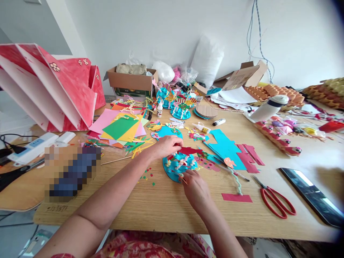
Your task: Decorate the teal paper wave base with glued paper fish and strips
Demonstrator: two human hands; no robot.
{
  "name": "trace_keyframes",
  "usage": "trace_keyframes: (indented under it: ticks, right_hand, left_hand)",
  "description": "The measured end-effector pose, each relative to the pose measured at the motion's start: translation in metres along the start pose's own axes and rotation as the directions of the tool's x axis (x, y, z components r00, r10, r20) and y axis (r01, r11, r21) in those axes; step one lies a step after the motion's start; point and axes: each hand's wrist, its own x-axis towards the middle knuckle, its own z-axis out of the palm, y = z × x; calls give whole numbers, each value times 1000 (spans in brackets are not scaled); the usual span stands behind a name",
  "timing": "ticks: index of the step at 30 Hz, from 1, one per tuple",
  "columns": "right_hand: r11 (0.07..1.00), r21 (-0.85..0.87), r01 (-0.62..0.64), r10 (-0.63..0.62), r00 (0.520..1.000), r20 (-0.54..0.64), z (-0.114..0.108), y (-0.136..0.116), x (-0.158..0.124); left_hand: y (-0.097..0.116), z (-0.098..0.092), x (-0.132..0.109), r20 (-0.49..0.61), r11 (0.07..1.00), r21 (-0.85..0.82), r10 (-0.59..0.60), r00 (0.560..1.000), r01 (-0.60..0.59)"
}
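Note:
A blue round paper disc (174, 166) decorated with small paper pieces lies on the wooden table (166, 208) in front of me. My left hand (168, 145) rests on its far edge, fingers curled and pressing down on the decorations. My right hand (195, 186) is at the disc's near edge, fingers pinched on a small orange bit that I cannot make out. A red paper piece (189, 150) lies just beyond the disc.
Red scissors (276, 200) and a phone (311, 195) lie to the right. A red paper strip (236, 197), blue cut paper (224, 147), coloured sheets (120, 127), glue bottles (159, 109), more decorated discs (180, 113), cardboard boxes (133, 82) and egg trays (276, 93) crowd the table. A red folded board (51, 89) stands at left.

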Motion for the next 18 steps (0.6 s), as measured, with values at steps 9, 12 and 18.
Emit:
trace_keyframes:
  ticks: [9, 12, 18]
  right_hand:
    - [997, 79, 1, 0, 1000, -11, -3, 1, -5]
    - [994, 113, -9, 11, 1000, -13, -2, 2, -5]
    - [989, 140, -57, 62, 997, -34, 2, 1, -2]
  left_hand:
    - [1, 1, -1, 16, 1000, -22, 0, 1000, 0]
    - [-1, 2, -1, 16, 1000, -25, 15, 1000, -14]
    - [-2, 2, -1, 11, 999, -28, 21, 1000, -20]
